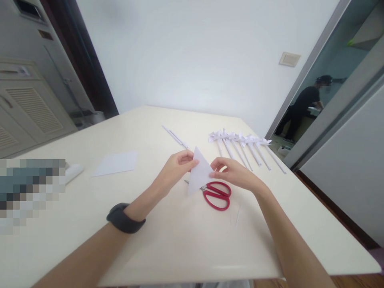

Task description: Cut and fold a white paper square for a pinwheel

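Observation:
A white paper folded into a triangle (199,173) is held above the cream table (168,240) between both hands. My left hand (175,168), with a dark band on its wrist, pinches the paper's left edge near the top corner. My right hand (232,173) pinches its right edge. Directly under the paper lie red-handled scissors (217,195), their blades hidden behind it.
A row of several white paper pinwheels on rolled sticks (244,148) lies at the back right. A loose rolled paper stick (175,137) lies further left, a flat white sheet (116,163) at the left, beside a small white object (73,172). A person stands beyond the doorway (303,108).

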The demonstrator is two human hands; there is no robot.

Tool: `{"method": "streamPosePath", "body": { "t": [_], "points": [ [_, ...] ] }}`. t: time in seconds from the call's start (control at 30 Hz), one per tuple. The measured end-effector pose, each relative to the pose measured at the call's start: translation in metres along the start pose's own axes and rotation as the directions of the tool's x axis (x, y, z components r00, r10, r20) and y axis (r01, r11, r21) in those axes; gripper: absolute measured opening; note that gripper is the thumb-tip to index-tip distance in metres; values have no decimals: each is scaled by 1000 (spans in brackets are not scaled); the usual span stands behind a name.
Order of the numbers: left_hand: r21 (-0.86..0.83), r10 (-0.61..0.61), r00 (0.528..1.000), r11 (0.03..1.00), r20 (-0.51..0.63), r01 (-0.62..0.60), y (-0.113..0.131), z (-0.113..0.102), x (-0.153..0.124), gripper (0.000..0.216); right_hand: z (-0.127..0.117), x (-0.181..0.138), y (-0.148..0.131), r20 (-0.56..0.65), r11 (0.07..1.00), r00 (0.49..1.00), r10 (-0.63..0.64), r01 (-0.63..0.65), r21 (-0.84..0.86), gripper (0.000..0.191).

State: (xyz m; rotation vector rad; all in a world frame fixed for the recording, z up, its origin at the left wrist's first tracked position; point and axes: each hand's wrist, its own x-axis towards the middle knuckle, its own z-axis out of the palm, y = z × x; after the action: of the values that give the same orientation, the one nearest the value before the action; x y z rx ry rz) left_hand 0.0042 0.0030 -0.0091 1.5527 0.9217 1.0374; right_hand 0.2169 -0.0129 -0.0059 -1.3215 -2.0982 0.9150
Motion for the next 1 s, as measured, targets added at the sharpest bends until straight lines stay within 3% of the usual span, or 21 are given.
{"method": "streamPosePath", "body": {
  "t": [0.13, 0.33, 0.47, 0.63, 0.73, 0.83, 0.9, 1.0],
  "points": [
    [-2, 20, 999, 1000, -46, -20, 1, -3, 0, 12, 4, -6, 8, 158, 970, 981, 116, -78, -231, 22],
    [-35, 18, 998, 999, -66, -20, 5, -9, -2, 19, 12, -13, -1, 129, 906, 976, 174, -107, -409, 30],
    [-68, -42, 999, 997, -2, 42, 9, -13, -5, 26, 15, -11, -11, 186, 898, 962, 202, -106, -427, 26],
    [-97, -165, 978, 979, 128, 178, 13, -11, -8, 33, 28, -12, -19, 108, 869, 965, 239, -163, -468, 19],
    [-97, -223, 955, 965, 198, 245, 15, -5, -7, 33, 29, -20, -11, 50, 892, 958, 282, -242, -383, 12],
    [-100, -277, 923, 945, 267, 312, 15, 0, -7, 32, 22, -26, 1, 40, 926, 939, 342, -329, -184, 12],
    [-112, -312, 901, 927, 300, 358, 14, 2, -8, 31, 15, -27, 6, 116, 927, 921, 372, -375, 13, 14],
    [-149, -349, 885, 901, 307, 407, 12, 2, -12, 27, 5, -27, 7, 258, 842, 894, 366, -436, 318, 20]
  ]
}}
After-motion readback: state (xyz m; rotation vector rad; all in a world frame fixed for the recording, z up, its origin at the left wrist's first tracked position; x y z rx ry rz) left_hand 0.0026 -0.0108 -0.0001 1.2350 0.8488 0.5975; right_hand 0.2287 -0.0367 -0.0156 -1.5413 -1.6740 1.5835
